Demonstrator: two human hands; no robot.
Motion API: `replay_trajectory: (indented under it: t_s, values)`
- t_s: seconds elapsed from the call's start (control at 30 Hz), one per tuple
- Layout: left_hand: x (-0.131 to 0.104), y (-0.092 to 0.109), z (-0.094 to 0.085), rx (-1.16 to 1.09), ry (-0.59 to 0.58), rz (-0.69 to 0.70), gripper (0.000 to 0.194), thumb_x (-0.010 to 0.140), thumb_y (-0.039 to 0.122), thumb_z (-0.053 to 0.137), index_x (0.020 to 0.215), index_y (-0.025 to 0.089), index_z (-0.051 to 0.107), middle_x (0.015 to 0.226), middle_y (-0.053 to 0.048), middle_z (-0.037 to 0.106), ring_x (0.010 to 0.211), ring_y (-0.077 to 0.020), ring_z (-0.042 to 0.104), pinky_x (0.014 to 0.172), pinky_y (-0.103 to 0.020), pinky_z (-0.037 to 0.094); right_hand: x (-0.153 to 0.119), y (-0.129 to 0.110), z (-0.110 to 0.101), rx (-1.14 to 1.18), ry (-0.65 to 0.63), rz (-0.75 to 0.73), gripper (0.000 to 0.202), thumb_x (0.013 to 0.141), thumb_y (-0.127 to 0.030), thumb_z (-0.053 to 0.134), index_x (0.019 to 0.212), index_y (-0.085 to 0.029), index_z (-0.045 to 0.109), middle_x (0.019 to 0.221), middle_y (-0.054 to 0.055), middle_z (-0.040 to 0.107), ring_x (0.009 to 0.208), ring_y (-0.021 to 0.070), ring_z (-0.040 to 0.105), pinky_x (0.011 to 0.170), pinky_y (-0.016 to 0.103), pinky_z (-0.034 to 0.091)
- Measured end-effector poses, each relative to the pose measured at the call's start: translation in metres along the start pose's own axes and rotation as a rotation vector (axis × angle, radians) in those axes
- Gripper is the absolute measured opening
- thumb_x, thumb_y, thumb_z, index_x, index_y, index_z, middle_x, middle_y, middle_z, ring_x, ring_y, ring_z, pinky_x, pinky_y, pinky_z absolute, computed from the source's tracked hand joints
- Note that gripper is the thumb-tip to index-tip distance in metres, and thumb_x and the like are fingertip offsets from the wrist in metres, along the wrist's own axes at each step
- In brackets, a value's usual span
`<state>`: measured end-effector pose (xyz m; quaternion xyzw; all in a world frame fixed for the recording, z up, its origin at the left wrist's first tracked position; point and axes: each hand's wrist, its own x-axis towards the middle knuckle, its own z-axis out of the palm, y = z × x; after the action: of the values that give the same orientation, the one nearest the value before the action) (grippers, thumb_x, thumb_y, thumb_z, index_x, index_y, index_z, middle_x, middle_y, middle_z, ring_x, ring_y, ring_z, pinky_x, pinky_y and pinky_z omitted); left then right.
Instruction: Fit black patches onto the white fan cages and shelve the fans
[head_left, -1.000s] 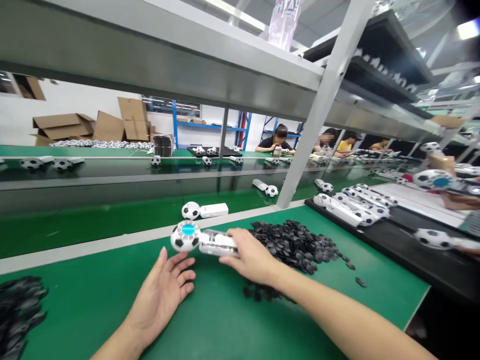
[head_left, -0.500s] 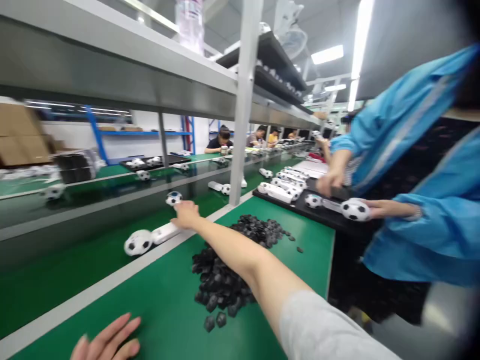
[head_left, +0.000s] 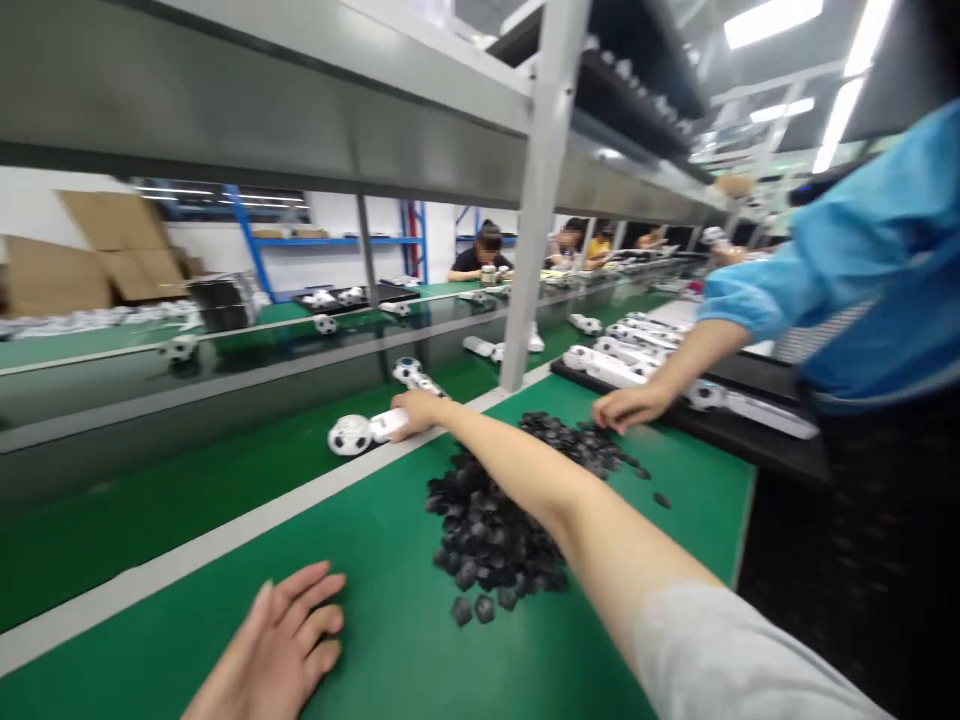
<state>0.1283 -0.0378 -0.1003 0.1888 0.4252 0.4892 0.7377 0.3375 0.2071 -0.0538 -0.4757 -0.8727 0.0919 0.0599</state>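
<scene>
Fingers of the right hand [head_left: 418, 412], centre frame: bent over the handle end of one football-headed device [head_left: 349, 436], touching it; the fingertips are hidden, so whether they grip cannot be told. Device: left of centre, lying on the green belt [head_left: 187, 500], ball end to the left. Second football-headed device [head_left: 407, 370]: just beyond the hand. Left hand [head_left: 289, 635], lower left of centre: fingers loosely parted, slightly curved, holding nothing, near the green worktop [head_left: 390, 620]. Black pieces [head_left: 495, 530]: heaped beneath the right forearm. Co-worker's hand [head_left: 634, 405], right of centre: at the heap's far edge, blue sleeve [head_left: 847, 230] above. Black tray [head_left: 780, 435]: right, bearing similar devices.
</scene>
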Motion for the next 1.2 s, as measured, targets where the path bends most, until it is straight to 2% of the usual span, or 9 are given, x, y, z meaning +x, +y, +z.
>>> replay_trajectory:
  t_s: [0.13,0.33,0.5,0.6,0.73,0.83,0.93,1.03,1.2]
  values:
    - [-0.013,0.001,0.021,-0.019,-0.08,0.075,0.039,0.082,0.044,0.052,0.109,0.016,0.055,0.1,-0.009,0.058,0.081,-0.0193,0.056,0.069,-0.033,0.048,-0.008,0.007,0.012,0.049,0.202,-0.006,0.037,0.081,-0.035,0.058,0.112,-0.015,0.051,0.12,0.009,0.048,0.112,0.0262,0.043,0.094,0.049,0.032]
    - [-0.013,-0.001,0.019,-0.026,-0.144,0.119,0.031,0.085,0.04,0.05,0.102,0.015,0.058,0.098,-0.009,0.056,0.078,-0.0169,0.054,0.066,-0.03,0.045,-0.028,0.001,0.007,0.288,0.294,-0.042,0.051,0.065,-0.025,0.07,0.112,-0.014,0.052,0.121,0.011,0.046,0.118,0.0302,0.033,0.1,0.047,0.022]
    - [-0.013,-0.002,0.022,-0.039,-0.165,0.139,0.029,0.087,0.038,0.046,0.099,0.014,0.057,0.097,-0.009,0.056,0.076,-0.0155,0.053,0.063,-0.028,0.043,-0.04,-0.014,-0.002,0.644,0.113,-0.116,0.044,0.08,-0.049,0.05,0.107,-0.015,0.056,0.099,0.009,0.061,0.087,0.0213,0.056,0.077,0.035,0.045]
    - [-0.013,-0.003,0.022,-0.055,-0.161,0.156,0.028,0.088,0.037,0.046,0.098,0.013,0.056,0.094,-0.009,0.055,0.074,-0.0146,0.053,0.061,-0.027,0.042,-0.046,-0.028,0.001,0.835,-0.035,-0.166,0.058,0.086,-0.059,0.029,0.103,-0.012,0.057,0.089,0.011,0.063,0.072,0.0177,0.059,0.065,0.031,0.049]
    - [-0.012,-0.006,0.02,-0.077,-0.166,0.166,0.027,0.088,0.036,0.046,0.097,0.013,0.056,0.093,-0.008,0.056,0.072,-0.0138,0.054,0.059,-0.026,0.04,-0.052,-0.052,0.003,0.965,-0.166,-0.199,0.074,0.084,-0.067,0.013,0.1,-0.011,0.058,0.081,0.012,0.063,0.07,0.0166,0.061,0.065,0.031,0.05]
    - [-0.01,-0.008,0.02,-0.09,-0.179,0.175,0.027,0.087,0.037,0.047,0.096,0.013,0.056,0.092,-0.008,0.056,0.07,-0.0134,0.054,0.058,-0.025,0.039,-0.047,-0.068,-0.001,0.97,-0.165,-0.187,0.076,0.084,-0.066,0.006,0.106,-0.012,0.056,0.092,0.013,0.062,0.076,0.0166,0.061,0.07,0.031,0.05]
    - [-0.009,-0.008,0.019,-0.094,-0.189,0.173,0.025,0.085,0.036,0.05,0.095,0.014,0.056,0.091,-0.007,0.057,0.069,-0.0131,0.054,0.056,-0.025,0.038,-0.026,-0.08,-0.004,0.899,-0.082,-0.115,0.069,0.085,-0.065,0.016,0.112,-0.013,0.052,0.103,0.014,0.06,0.087,0.019,0.06,0.075,0.032,0.049]
    - [-0.008,-0.008,0.019,-0.09,-0.195,0.189,0.024,0.083,0.036,0.054,0.094,0.014,0.056,0.09,-0.007,0.057,0.068,-0.0129,0.055,0.055,-0.024,0.037,0.002,-0.086,0.002,0.728,0.047,0.028,0.059,0.08,-0.06,0.042,0.117,-0.014,0.047,0.114,0.015,0.054,0.101,0.0245,0.054,0.083,0.037,0.044]
    - [-0.005,-0.01,0.018,-0.097,-0.226,0.211,0.028,0.079,0.038,0.058,0.093,0.014,0.053,0.086,-0.005,0.057,0.065,-0.0125,0.056,0.053,-0.024,0.036,0.022,-0.087,0.025,0.372,0.061,0.207,0.081,0.055,-0.031,0.074,0.126,-0.012,0.04,0.125,0.023,0.043,0.115,0.0378,0.042,0.093,0.05,0.031]
